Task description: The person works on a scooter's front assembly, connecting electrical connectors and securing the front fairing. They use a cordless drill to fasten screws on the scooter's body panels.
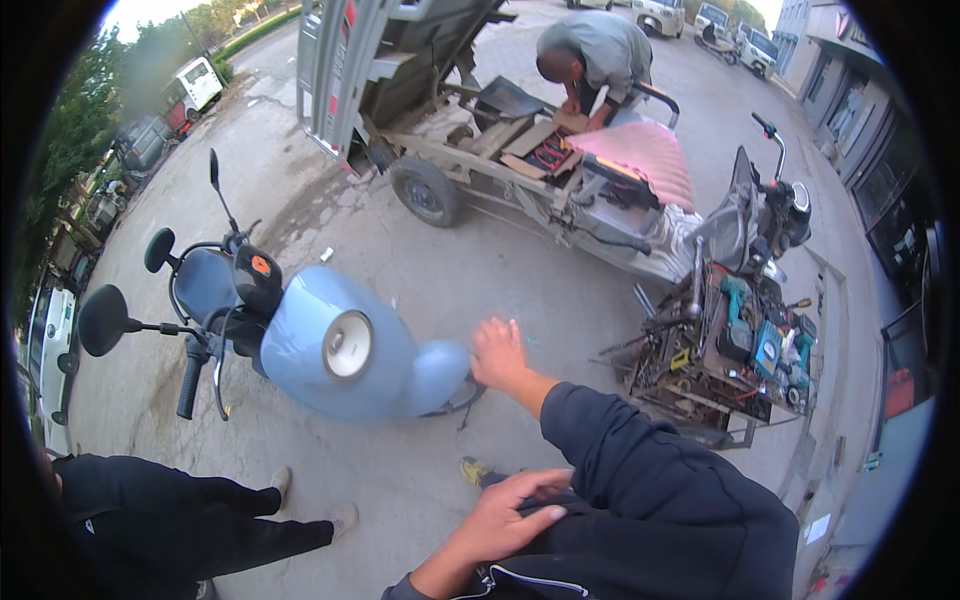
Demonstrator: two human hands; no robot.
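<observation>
My right hand (499, 354), blurred, reaches out beside the front fender (441, 369) of a light-blue scooter; contact is unclear. Nothing shows in its grasp, and some fingers stand apart. My left hand (511, 517) hovers before my dark jacket (675, 495), thumb apart from the fingers, holding nothing visible. The scooter's light-blue front panel (304, 319) carries a round headlight (347, 345). Farther left are its handlebar grip (193, 379) and black mirrors (111, 321). Part of the front wheel (459, 399) shows below the fender.
A person (600, 56) bends over a cargo tricycle (525, 195) with its bed (390, 67) tipped up. Right of me, a metal stand (679, 390) holds cordless drills (735, 304) and loose tools. Another person in black (172, 517) stands at lower left. A building (874, 142) lines the right side.
</observation>
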